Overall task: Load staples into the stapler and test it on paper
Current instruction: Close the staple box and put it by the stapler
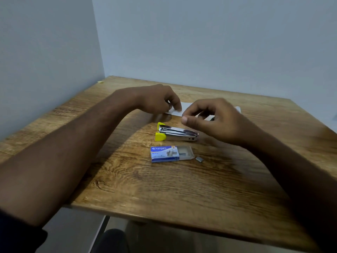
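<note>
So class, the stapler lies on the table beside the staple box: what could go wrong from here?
1. The loose staple strip beside the box may get brushed off the table by a forearm.
2. The box's tray is slid partly out, so a knock might spill staples.
3. The left hand touches only one end of the paper, which may slip during testing.

Both hands cover much of a white paper (186, 108) on the wooden surface (164, 189); the right hand (211, 121) is motion-blurred, its grip unreadable. Small print on the staple box (164, 154) stays illegible, and both forearms run off-frame.
</note>
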